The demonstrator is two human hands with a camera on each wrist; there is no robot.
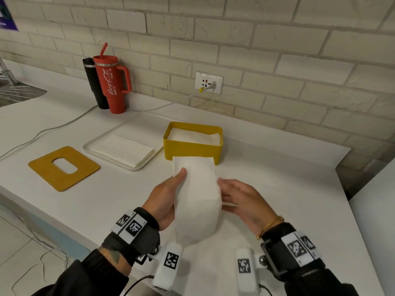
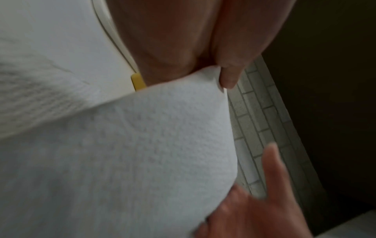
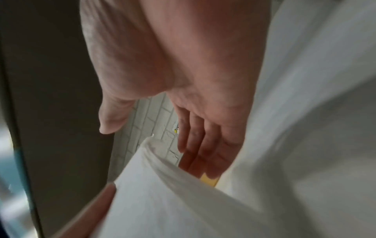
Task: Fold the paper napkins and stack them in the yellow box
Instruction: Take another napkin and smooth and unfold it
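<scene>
A white paper napkin (image 1: 196,195) bows upward in a loose curl above the counter, just in front of the yellow box (image 1: 192,149). My left hand (image 1: 171,193) grips its left side, thumb (image 2: 230,72) on top and fingers hidden underneath. My right hand (image 1: 237,197) lies flat with straight fingers (image 3: 199,141) against the napkin's (image 3: 173,201) right edge. Folded napkins (image 1: 192,135) fill the yellow box. A stack of flat napkins (image 1: 124,150) lies on a white tray (image 1: 94,142) left of the box.
A yellow lid (image 1: 83,167) with an oval hole lies on the counter at the left. A red tumbler (image 1: 111,86) and a black bottle (image 1: 94,82) stand by the brick wall. A white cable (image 1: 64,124) runs from the wall outlet (image 1: 208,83). A sink (image 1: 17,92) is far left.
</scene>
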